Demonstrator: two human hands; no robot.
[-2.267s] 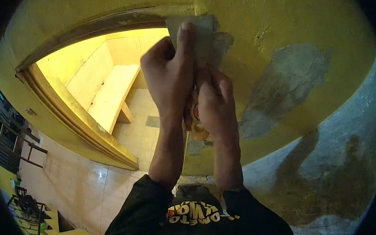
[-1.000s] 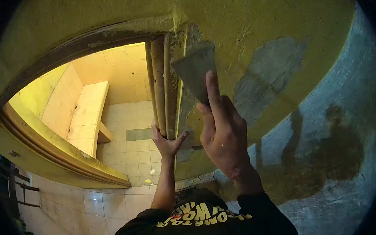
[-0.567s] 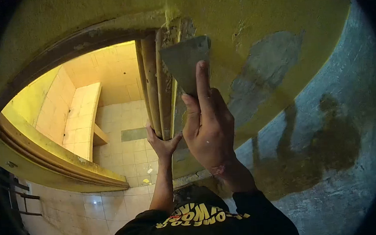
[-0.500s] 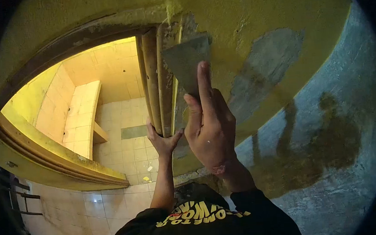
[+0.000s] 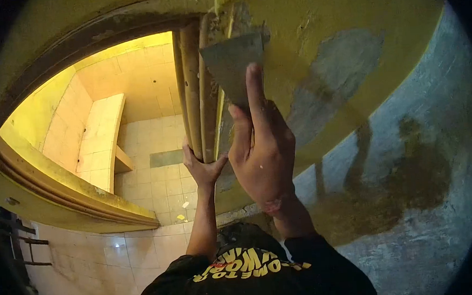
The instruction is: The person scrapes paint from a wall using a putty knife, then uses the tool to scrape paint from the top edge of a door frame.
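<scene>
My right hand [image 5: 266, 154] grips a putty knife [image 5: 234, 66], index finger stretched along the blade. The wide blade lies against the yellow wall [image 5: 341, 11] right beside the door frame [image 5: 194, 96]. Around the blade's top edge is a rough bare patch [image 5: 236, 20] where paint is gone, with crumbs at its corner. The knife's handle is hidden in my palm. Lower down, my left hand [image 5: 202, 168] is wrapped round the edge of the door frame, thumb on the wall side.
Through the doorway is a tiled room with a tiled bench [image 5: 100, 139]. Small pale scraps [image 5: 181, 217] lie on its floor. A grey patch [image 5: 339, 71] marks the yellow wall on the right. Dark metal legs [image 5: 34, 252] stand at the lower left.
My right hand and the putty knife have shifted slightly upward along the wall. More crumbled material shows above the blade. My left hand keeps its hold on the frame.
</scene>
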